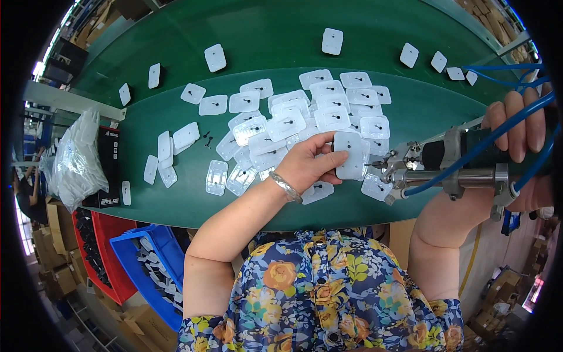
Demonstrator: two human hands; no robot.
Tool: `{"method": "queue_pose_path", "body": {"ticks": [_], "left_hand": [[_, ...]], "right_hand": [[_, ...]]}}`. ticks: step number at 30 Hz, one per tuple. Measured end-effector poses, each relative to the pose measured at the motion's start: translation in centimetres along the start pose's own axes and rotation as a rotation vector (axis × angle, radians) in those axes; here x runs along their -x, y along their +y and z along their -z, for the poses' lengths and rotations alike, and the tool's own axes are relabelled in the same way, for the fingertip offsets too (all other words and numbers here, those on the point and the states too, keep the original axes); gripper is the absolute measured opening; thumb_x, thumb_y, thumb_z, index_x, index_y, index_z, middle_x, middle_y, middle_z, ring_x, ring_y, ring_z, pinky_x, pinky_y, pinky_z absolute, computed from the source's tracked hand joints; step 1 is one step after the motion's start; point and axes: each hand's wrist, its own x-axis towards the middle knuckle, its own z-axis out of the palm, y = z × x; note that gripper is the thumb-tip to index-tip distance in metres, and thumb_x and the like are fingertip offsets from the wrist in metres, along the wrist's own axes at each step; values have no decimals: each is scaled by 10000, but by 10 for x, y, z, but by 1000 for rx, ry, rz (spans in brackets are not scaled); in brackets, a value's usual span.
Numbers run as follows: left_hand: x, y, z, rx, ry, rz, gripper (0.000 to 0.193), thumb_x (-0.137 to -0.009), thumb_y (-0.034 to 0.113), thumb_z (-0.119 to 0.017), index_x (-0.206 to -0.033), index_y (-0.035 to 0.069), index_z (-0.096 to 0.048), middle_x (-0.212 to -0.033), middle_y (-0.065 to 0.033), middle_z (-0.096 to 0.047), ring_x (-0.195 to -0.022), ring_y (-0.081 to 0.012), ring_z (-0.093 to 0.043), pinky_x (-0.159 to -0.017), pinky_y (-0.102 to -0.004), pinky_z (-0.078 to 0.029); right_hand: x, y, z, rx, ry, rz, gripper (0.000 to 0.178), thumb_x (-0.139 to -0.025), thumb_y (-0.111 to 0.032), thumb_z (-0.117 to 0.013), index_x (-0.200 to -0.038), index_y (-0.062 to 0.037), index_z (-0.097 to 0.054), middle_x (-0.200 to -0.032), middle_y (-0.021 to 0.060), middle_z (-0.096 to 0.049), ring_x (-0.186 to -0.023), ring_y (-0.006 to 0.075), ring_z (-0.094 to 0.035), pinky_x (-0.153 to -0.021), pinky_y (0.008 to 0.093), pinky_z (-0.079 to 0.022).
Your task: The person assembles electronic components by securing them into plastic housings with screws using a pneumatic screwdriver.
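Observation:
A white rounded plastic plate (348, 154) is pinched between the thumb and fingers of my left hand (316, 158), held on edge with a small dark hole near its top. My right hand (519, 132) is wrapped round the dark body of a screwdriver (446, 167) with metal clamps and tubes, fed by blue air hoses (504, 123). Its narrow tip points left and lies close to the plate's right side; whether they touch I cannot tell. Under and behind my left hand spreads a loose heap of clear, shallow plastic trays (287, 120), many with a small black screw-like piece in them.
Several white plates (332, 41) stand spaced along the far green belt (275, 41). A few loose black pieces (208, 139) lie left of the heap. At the left are a bag of clear plastic (79, 158), a black box (110, 161), a red bin (111, 246) and a blue bin (155, 258).

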Motion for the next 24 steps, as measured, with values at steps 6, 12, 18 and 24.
{"method": "queue_pose_path", "body": {"ticks": [6,12,18,24], "left_hand": [[1,2,-4,-14,-24,-22,415,-820,134,-582,-1199,36,-443,-958,-53,-574,-788,-128,-599,-608,-242,-538],[4,6,-9,32,-24,-42,451,-798,129,-612,-1203,26,-441,-857,-14,-505,-713,-107,-581,-587,-226,-539],[6,8,-11,71,10,-42,499,-771,130,-647,-1206,5,-437,-772,12,-454,-640,-96,-571,-552,-207,-531],[6,7,5,-69,116,-137,510,-767,131,-649,-1204,-14,-432,-829,-15,-500,-635,-100,-570,-542,-210,-522]], "right_hand": [[0,-1,-4,-20,-36,-13,552,-802,-428,-504,-1143,-15,-367,-770,31,-461,-727,115,-464,-657,243,-362],[-4,1,2,-45,-72,-27,553,-800,-409,-517,-1147,-9,-359,-777,32,-458,-721,116,-460,-658,248,-359],[-6,1,9,-71,-110,-41,555,-797,-391,-530,-1152,-3,-351,-783,34,-456,-715,118,-457,-659,253,-355],[-7,-3,23,-91,-148,-55,559,-794,-372,-543,-1156,3,-344,-790,35,-453,-710,119,-454,-660,258,-351]]}}
